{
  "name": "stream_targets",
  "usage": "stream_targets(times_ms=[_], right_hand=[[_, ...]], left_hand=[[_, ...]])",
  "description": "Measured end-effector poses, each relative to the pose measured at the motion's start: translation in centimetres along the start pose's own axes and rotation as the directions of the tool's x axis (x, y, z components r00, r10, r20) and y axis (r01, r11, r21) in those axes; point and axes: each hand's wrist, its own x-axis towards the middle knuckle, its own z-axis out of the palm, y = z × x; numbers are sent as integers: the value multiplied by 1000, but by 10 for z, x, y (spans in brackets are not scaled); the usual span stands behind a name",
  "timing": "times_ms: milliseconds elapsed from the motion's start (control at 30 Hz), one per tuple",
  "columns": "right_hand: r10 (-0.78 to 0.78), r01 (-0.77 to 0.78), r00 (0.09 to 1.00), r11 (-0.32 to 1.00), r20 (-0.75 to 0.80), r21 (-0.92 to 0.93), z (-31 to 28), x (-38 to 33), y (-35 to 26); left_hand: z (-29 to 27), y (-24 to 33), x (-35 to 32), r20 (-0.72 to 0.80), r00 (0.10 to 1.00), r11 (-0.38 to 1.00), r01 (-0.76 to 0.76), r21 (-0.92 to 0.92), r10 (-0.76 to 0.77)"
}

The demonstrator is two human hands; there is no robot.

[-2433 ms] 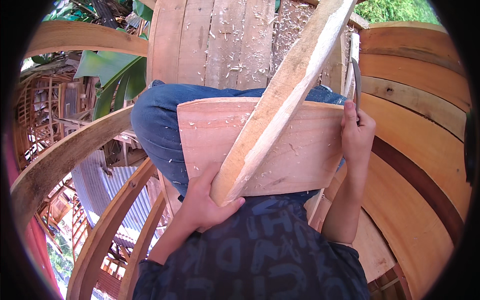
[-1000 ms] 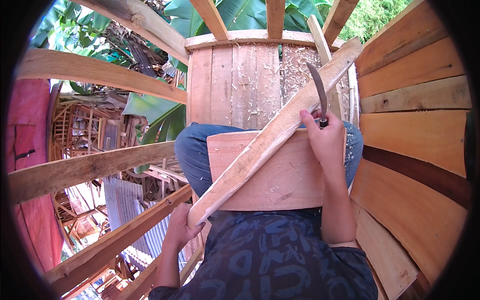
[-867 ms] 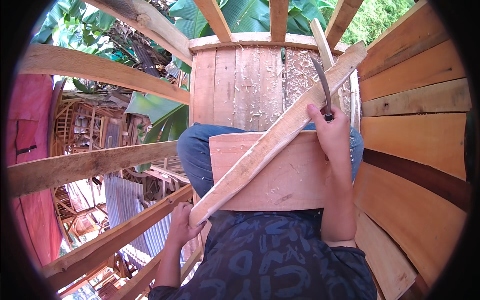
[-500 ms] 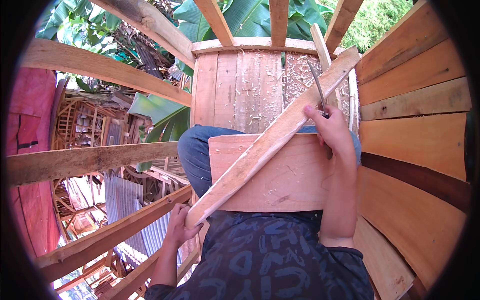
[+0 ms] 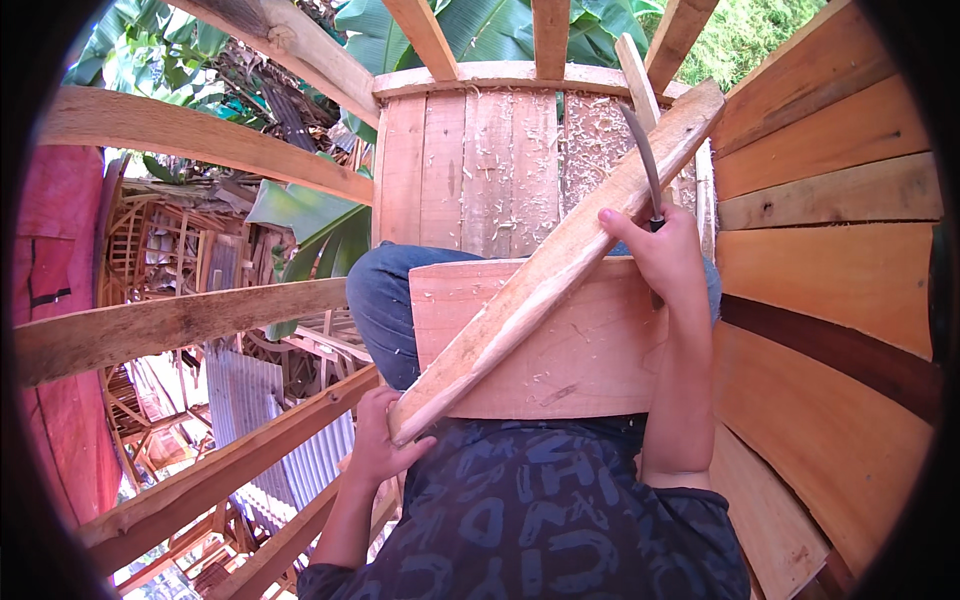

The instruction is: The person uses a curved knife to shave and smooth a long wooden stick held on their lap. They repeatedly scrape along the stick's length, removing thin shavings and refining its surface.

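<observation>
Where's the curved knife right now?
Head view, right of centre: the curved knife is in the right hand, crossing the upper half of the long wooden strip.

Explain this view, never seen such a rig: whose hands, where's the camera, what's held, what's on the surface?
There's no robot here: these are a person's own bare hands. The view comes from a wide fisheye camera worn on that person's head, looking down, so straight edges bend and the rim is black. Picture left is the person's left.

The left hand grips the near end of a long wooden strip. The right hand holds a curved knife by its dark handle, its thumb on the strip. Whether the blade touches the wood, I can't tell.

The strip crosses diagonally over a flat board on the person's lap. Beyond the knees, pale shavings are scattered over a plank surface.
</observation>
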Motion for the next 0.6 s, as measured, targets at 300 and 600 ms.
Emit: stream_targets(times_ms=[300, 600], right_hand=[[54, -50, 998, 989, 32, -136, 2, 26, -2], [7, 2, 999, 988, 52, -156, 10, 47, -9]], left_hand=[[5, 27, 12, 93, 985, 964, -160, 213, 143], [19, 69, 75, 104, 967, 962, -246, 118, 234]])
